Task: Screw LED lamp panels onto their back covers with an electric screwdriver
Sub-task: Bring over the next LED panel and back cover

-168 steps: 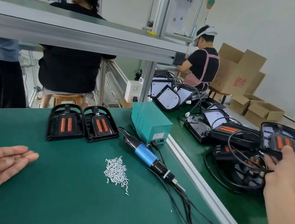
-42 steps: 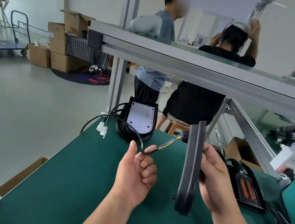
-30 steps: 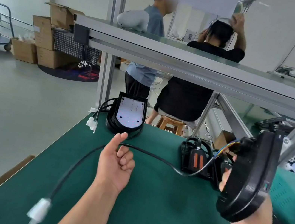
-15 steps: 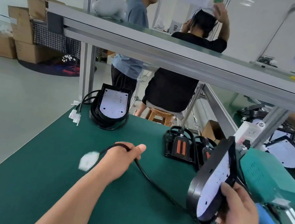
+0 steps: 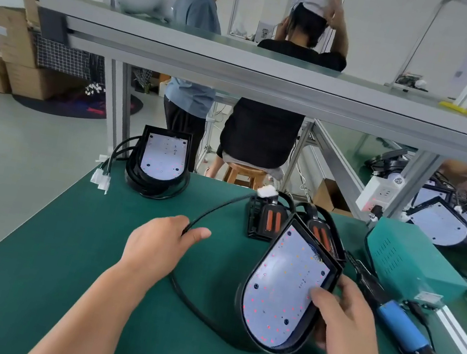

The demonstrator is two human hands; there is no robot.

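Note:
My right hand (image 5: pixel 345 330) grips the lower right edge of a black lamp housing with a white LED panel (image 5: pixel 281 288) facing up, tilted above the green table (image 5: pixel 56 255). Its black cable (image 5: pixel 196 307) loops left across the mat. My left hand (image 5: pixel 161 245) pinches that cable between thumb and fingers, and the white plug (image 5: pixel 266 191) hangs in the air at the far end. The blue-handled electric screwdriver (image 5: pixel 405 329) lies to the right of the lamp, untouched.
Another lamp with its white panel up (image 5: pixel 162 158) sits at the table's far left. Two black back covers with orange strips (image 5: pixel 268 220) lie behind the held lamp. A teal power box (image 5: pixel 411 258) stands at right. Two people are beyond the aluminium frame rail (image 5: pixel 245 69).
The right hand has turned the lamp from on edge to panel-up and lowered it toward the mat. The left hand swung the cable, and its white plug moved from left to far right.

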